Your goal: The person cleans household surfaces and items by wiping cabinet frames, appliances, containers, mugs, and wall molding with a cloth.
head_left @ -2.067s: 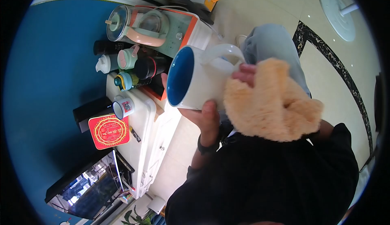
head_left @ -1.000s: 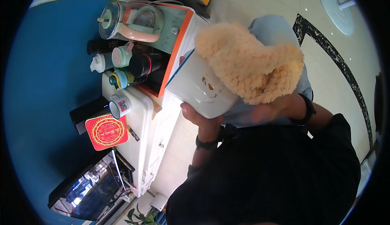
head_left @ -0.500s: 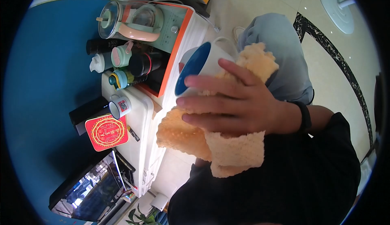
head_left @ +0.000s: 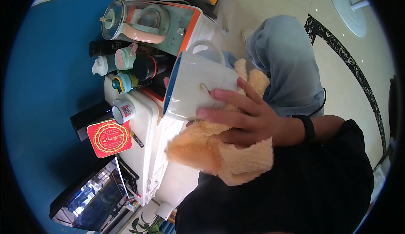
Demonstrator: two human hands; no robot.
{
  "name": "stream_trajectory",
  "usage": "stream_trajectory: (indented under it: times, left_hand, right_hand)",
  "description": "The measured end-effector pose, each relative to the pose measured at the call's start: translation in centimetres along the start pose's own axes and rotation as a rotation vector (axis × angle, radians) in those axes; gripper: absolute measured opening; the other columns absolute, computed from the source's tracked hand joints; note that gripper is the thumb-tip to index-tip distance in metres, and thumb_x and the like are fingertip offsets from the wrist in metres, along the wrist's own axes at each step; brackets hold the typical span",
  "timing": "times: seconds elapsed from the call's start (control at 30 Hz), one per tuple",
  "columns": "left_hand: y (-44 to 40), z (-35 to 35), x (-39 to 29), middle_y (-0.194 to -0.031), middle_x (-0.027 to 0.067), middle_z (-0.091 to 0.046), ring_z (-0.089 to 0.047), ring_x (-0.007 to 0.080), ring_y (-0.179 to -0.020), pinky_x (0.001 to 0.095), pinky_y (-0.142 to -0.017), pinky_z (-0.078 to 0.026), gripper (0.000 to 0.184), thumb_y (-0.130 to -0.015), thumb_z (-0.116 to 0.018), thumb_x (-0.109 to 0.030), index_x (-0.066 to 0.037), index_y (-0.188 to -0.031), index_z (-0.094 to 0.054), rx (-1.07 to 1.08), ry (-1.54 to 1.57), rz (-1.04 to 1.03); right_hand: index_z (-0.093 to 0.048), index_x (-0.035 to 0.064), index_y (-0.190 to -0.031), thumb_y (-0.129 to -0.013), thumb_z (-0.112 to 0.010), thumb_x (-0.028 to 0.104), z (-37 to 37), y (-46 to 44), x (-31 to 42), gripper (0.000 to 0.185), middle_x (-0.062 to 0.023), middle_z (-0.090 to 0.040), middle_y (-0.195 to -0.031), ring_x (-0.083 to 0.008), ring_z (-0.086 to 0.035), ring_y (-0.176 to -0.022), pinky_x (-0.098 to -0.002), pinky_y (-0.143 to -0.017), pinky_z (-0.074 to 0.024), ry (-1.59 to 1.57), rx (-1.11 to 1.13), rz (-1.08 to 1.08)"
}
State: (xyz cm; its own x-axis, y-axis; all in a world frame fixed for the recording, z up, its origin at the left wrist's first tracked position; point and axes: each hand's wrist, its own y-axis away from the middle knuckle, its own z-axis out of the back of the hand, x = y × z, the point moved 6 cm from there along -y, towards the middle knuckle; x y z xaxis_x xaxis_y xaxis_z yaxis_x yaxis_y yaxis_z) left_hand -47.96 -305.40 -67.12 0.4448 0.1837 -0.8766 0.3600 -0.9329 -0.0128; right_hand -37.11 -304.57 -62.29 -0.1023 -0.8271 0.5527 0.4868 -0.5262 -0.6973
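A white mug (head_left: 198, 88) with a blue inside is tilted on its side, its mouth toward the left and its handle at the top. My right hand (head_left: 253, 115) presses a fluffy peach-coloured cloth (head_left: 247, 162) to the mug's outer side, fingers spread over the wall and base. Cloth shows above the hand and hangs below it. Of my left hand (head_left: 166, 82), only a fingertip shows behind the mug's rim; the rest is hidden behind the mug and cloth. It appears to support the mug from the far side.
On the white cabinet (head_left: 145, 149) at left stand a glass kettle (head_left: 147, 23), several bottles (head_left: 147, 67), a small white mug (head_left: 123, 111), a red tin (head_left: 109, 137) and a monitor (head_left: 90, 196). My jeans leg (head_left: 284, 65) is beyond the hands, above the tiled floor.
The mug has turned so more of its white outer side faces me, with less blue inside showing. My right hand has shifted slightly down and right, and the cloth has moved with it.
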Motion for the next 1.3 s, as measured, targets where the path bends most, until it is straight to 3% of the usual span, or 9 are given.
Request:
stream_trajectory:
  times: [0.07,0.17,0.4,0.53,0.77,1.0,1.07,1.27,1.3]
  left_hand:
    - [0.0,0.1,0.0,-0.146,0.0187,-0.035,-0.041,0.0341,-0.133,0.0479,-0.111,-0.035,0.133,-0.057,-0.081,-0.046,-0.006,-0.153,0.002,0.009,0.006,-0.003]
    - [0.0,0.1,0.0,-0.145,0.0189,-0.036,-0.042,0.0339,-0.132,0.0476,-0.11,-0.035,0.137,-0.054,-0.084,-0.043,-0.005,-0.153,0.003,0.026,0.02,-0.007]
    - [-0.3,-0.1,-0.3,-0.143,0.0194,-0.039,-0.044,0.0336,-0.13,0.0469,-0.11,-0.036,0.145,-0.05,-0.091,-0.036,-0.004,-0.152,0.006,0.101,0.084,-0.044]
    - [-0.1,-0.3,-0.7,-0.142,0.0197,-0.041,-0.046,0.0334,-0.129,0.0465,-0.109,-0.036,0.15,-0.047,-0.096,-0.032,-0.004,-0.152,0.008,0.149,0.085,-0.053]
    - [-1.0,1.5,-1.3,-0.141,0.017,-0.044,-0.046,0.0298,-0.13,0.0398,-0.112,-0.033,0.141,-0.04,-0.089,-0.031,0.002,-0.153,-0.01,0.31,-0.252,0.259]
    - [-1.3,1.5,-1.1,-0.148,0.0195,-0.036,-0.038,0.031,-0.137,0.0416,-0.113,-0.03,0.129,-0.057,-0.074,-0.068,0.003,-0.151,-0.02,0.277,-0.247,0.394]
    - [-1.3,0.8,-1.6,-0.147,0.0206,-0.037,-0.038,0.0322,-0.136,0.0437,-0.113,-0.03,0.124,-0.068,-0.055,-0.086,0.0,-0.151,-0.021,0.229,-0.309,0.393]
    - [-2.0,1.9,-1.8,-0.151,0.0169,-0.03,-0.034,0.0313,-0.139,0.0458,-0.114,-0.029,0.12,-0.071,-0.033,-0.093,-0.004,-0.152,-0.019,0.074,-0.232,0.221]
    - [-1.7,1.6,-1.7,-0.15,0.016,-0.032,-0.034,0.0307,-0.138,0.0448,-0.114,-0.029,0.12,-0.069,-0.052,-0.084,-0.006,-0.153,-0.015,0.08,-0.126,0.172]
  right_hand:
    - [-0.062,0.0235,-0.113,-0.085,-0.066,0.022,-0.8,0.3,0.2,0.028,0.002,-0.042,-0.149,-0.0262,-0.039,-0.138,-0.0528,-0.11,-0.0351,0.1,-0.031,0.027]
    - [-0.06,0.0242,-0.117,-0.084,-0.07,0.03,0.5,-1.8,-0.7,0.035,0.0032,-0.05,-0.14,-0.0273,-0.045,-0.132,-0.0546,-0.111,-0.0338,0.144,-0.059,0.026]
    - [-0.043,0.0047,-0.139,-0.086,-0.071,0.022,3.2,-3.3,-3.0,0.062,-0.017,-0.047,-0.137,-0.0329,-0.047,-0.128,-0.0464,-0.103,-0.0433,-0.153,0.137,-0.378]
    - [-0.055,0.011,-0.128,-0.079,-0.079,0.039,3.6,-0.4,-4.9,0.062,-0.0065,-0.063,-0.121,-0.0205,-0.064,-0.104,-0.0326,-0.088,-0.0529,-0.723,-0.008,-0.596]
    - [-0.054,0.0091,-0.129,-0.07,-0.087,0.032,5.0,-0.7,-5.6,0.072,-0.0073,-0.062,-0.123,-0.0222,-0.062,-0.112,-0.0334,-0.094,-0.051,-0.566,0.32,-0.566]
    - [-0.053,0.006,-0.129,-0.073,-0.085,0.03,3.6,-0.3,-5.7,0.069,-0.009,-0.064,-0.12,-0.0221,-0.062,-0.109,-0.0334,-0.091,-0.0523,-0.821,0.35,-0.943]
    - [-0.053,0.0052,-0.129,-0.077,-0.082,0.029,2.5,0.4,-5.9,0.064,-0.0095,-0.064,-0.119,-0.0216,-0.062,-0.107,-0.0324,-0.09,-0.0527,-0.851,0.377,-1.04]
    - [-0.054,0.0013,-0.123,-0.084,-0.076,0.025,1.8,1.3,-6.7,0.051,-0.0088,-0.066,-0.107,-0.0146,-0.064,-0.089,-0.0259,-0.072,-0.0536,-0.924,0.121,-1.158]
    - [-0.054,0.0009,-0.122,-0.084,-0.076,0.025,1.5,1.3,-6.6,0.05,-0.0085,-0.066,-0.105,-0.0137,-0.064,-0.087,-0.0251,-0.07,-0.0535,-0.944,0.057,-1.157]
